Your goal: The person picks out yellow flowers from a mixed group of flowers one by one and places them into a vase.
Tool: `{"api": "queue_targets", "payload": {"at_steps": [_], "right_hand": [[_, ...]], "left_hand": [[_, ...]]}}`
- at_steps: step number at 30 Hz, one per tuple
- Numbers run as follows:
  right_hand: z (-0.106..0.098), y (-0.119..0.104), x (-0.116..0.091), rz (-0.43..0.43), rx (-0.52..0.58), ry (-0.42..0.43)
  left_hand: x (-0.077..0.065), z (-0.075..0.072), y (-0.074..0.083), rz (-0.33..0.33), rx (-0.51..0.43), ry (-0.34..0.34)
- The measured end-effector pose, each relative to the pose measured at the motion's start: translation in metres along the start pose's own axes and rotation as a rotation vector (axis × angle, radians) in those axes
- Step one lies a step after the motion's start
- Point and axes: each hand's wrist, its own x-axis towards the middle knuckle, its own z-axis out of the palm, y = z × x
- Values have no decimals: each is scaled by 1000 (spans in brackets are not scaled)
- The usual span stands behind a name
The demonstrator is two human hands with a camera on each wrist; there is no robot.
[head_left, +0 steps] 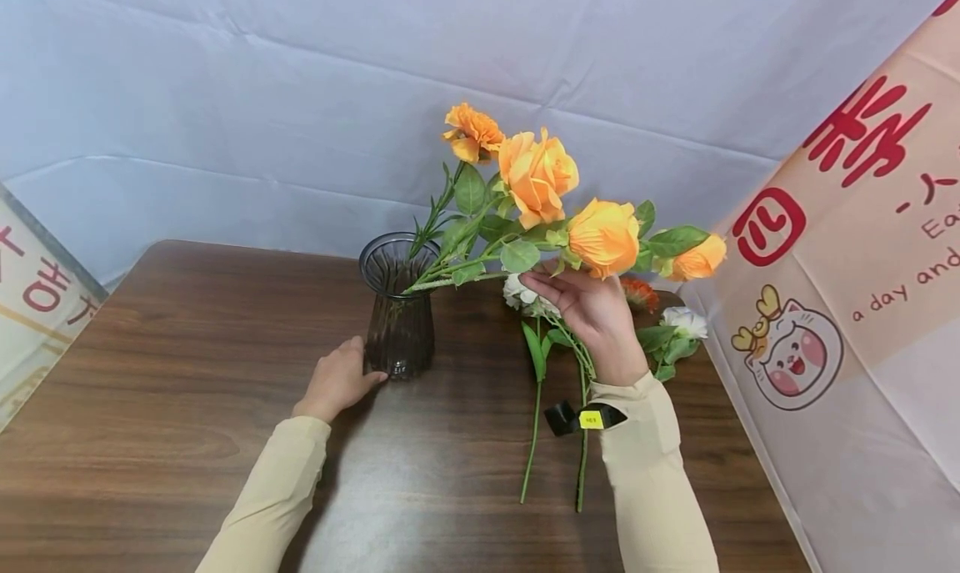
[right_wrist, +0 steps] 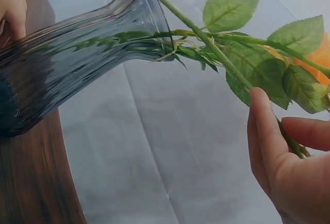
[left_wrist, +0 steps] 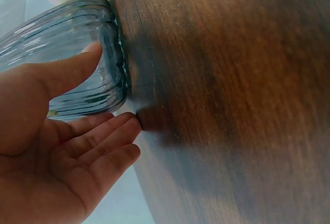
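A dark, see-through ribbed glass vase (head_left: 402,331) stands upright on the brown wooden table. My left hand (head_left: 341,381) holds its lower part, thumb on one side and fingers on the other in the left wrist view. Orange flowers, among them a large open rose (head_left: 536,177) and a ruffled bloom (head_left: 474,131), lean out of the vase to the right. With thumb and fingers, my right hand (head_left: 600,319) pinches the green stem (right_wrist: 227,62) of an orange rose (head_left: 603,238) beyond the vase's mouth. In the right wrist view, that stem's lower end meets the rim.
White flowers (head_left: 528,296) lie right of the vase, their long stems (head_left: 532,448) pointing toward the front. Partly behind my right hand are a red-orange flower (head_left: 640,293) and another white flower (head_left: 684,323). A pale cloth wall (head_left: 300,98) backs the table; a printed banner (head_left: 847,248) hangs right.
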Motion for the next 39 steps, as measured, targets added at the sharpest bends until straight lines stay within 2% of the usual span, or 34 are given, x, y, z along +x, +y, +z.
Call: {"api": "queue_targets", "payload": {"at_steps": [8,13,16,24,33,39], "right_hand": [[5,5,2,-18,0,62],[7,6,3,-25,-25,54],[9,7,5,-40,-86,57],[15,10,9,-35,-305,160],[20,13,15,-84,-395,105],[25,13,19,-104,-474,100]], "left_hand": [[1,-1,0,2,1,4],[1,0,0,3,2,4],[0,0,0,3,-1,6],[-1,0,1,4,-6,15],[-2,0,1,13,-1,21],[-1,1,0,10,-4,22]]}}
